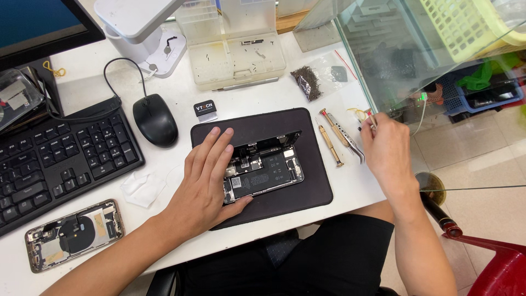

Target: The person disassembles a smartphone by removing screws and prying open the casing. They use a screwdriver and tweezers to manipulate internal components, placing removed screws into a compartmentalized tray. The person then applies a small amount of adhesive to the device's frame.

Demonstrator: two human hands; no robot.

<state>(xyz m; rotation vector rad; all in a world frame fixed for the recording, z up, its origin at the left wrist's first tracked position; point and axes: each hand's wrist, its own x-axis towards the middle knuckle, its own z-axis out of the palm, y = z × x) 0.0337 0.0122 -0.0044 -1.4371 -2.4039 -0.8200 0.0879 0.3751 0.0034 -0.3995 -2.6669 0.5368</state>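
Centre of the frame: the left hand (205, 175) lies flat across the opened phone (263, 171), fingers (219, 143) stretched out and close together along its left half, thumb tucked against the lower edge, pinning it down on the dark mat (307, 189). The phone's insides face up, battery and boards showing, right in the middle of that mat on the white worktop (175, 164).

Over at the right edge of the mat, the right hand (386, 151) is off the phone, fingers bunched and pinching a small thin tool (371, 119) at the tips; what kind it is, too small to tell. Just left of that hand lie a gold screwdriver (330, 143) and a pair of tweezers (350, 143), side by side.

Lower left, a second gutted phone body (74, 234) rests beside the black keyboard (60, 159). A black mouse (155, 119) sits above the mat's left corner, and a clear parts tray (235, 60) stands at the top centre.
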